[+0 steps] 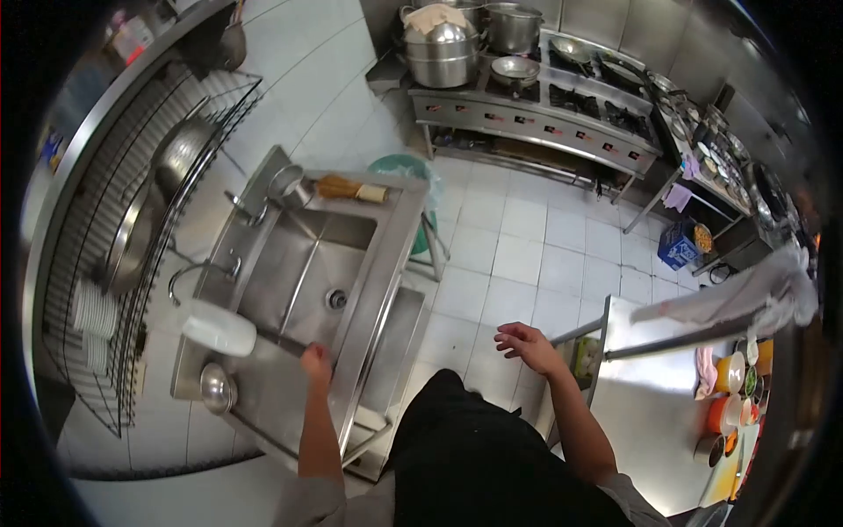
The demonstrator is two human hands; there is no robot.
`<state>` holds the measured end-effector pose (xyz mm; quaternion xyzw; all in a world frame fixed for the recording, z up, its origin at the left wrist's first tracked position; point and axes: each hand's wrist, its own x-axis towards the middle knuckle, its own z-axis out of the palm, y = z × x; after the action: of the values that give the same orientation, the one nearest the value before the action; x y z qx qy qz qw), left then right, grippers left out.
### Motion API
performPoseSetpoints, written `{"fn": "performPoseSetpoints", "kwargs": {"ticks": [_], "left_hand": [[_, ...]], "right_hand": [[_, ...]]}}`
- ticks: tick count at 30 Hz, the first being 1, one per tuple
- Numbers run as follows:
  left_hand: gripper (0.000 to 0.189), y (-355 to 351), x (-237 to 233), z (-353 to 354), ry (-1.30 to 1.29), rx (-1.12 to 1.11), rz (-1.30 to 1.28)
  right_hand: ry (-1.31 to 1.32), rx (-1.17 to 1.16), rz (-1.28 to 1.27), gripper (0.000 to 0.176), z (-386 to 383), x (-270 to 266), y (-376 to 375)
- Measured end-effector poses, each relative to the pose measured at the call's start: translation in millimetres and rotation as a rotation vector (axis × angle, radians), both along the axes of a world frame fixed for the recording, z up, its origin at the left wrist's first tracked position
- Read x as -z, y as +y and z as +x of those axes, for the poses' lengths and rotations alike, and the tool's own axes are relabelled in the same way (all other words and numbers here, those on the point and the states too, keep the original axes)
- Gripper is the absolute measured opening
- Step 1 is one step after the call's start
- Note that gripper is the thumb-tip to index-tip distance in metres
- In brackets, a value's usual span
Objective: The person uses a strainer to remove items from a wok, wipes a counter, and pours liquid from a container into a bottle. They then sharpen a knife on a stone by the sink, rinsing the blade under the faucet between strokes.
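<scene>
My left hand is over the right-hand edge of the steel sink, near its drainboard. Its fingers are curled closed, and I cannot make out what they hold, if anything. A smooth white container lies to the left of that hand, by the faucet. Below it, a small steel bowl rests at the drainboard's edge. My right hand hangs in the air above the tiled floor, fingers loosely bent and apart, holding nothing.
A wooden-bristled brush and a steel pot sit at the sink's far end, above a green bin. A wire rack hangs left. Across stands a stove. A steel worktable is at right.
</scene>
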<state>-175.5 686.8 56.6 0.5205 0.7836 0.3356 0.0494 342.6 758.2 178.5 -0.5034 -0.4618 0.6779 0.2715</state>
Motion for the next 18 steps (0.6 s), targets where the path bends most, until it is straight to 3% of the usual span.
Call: {"fn": "performPoseSetpoints", "kwargs": {"ticks": [4, 6, 7, 9, 13, 15, 16, 18], "left_hand": [[0.006, 67, -46, 12, -0.021, -0.143, 0.148], [0.005, 135, -85, 23, -0.126, 0.004, 0.409], [0.006, 169, -120, 39, -0.24, -0.076, 0.323], [0.008, 243, -167, 55, -0.279, 0.023, 0.465], [0.011, 403, -182, 51, -0.257, 0.22, 0.565], [0.015, 481, -157, 35, 0.238, 0.191, 0.187], [0.015, 507, -148, 52, 0.244, 0.244, 0.2], [0.02, 556, -139, 98, 0.613, -0.009, 0.058]], "right_hand": [[0.036, -0.007, -0.016, 0.033, 13, 8, 73], [0.011, 0.053, -0.035, 0.031, 26, 19, 95], [-0.034, 0.024, -0.064, 0.032, 35, 31, 107], [-0.135, -0.019, -0.08, 0.032, 51, 48, 126], [-0.163, 0.113, -0.153, 0.035, 94, 47, 152], [-0.146, 0.283, -0.147, 0.035, 123, 62, 156], [-0.129, 0.398, -0.145, 0.036, 137, 67, 156], [-0.118, 0.528, -0.172, 0.036, 160, 69, 153]]}}
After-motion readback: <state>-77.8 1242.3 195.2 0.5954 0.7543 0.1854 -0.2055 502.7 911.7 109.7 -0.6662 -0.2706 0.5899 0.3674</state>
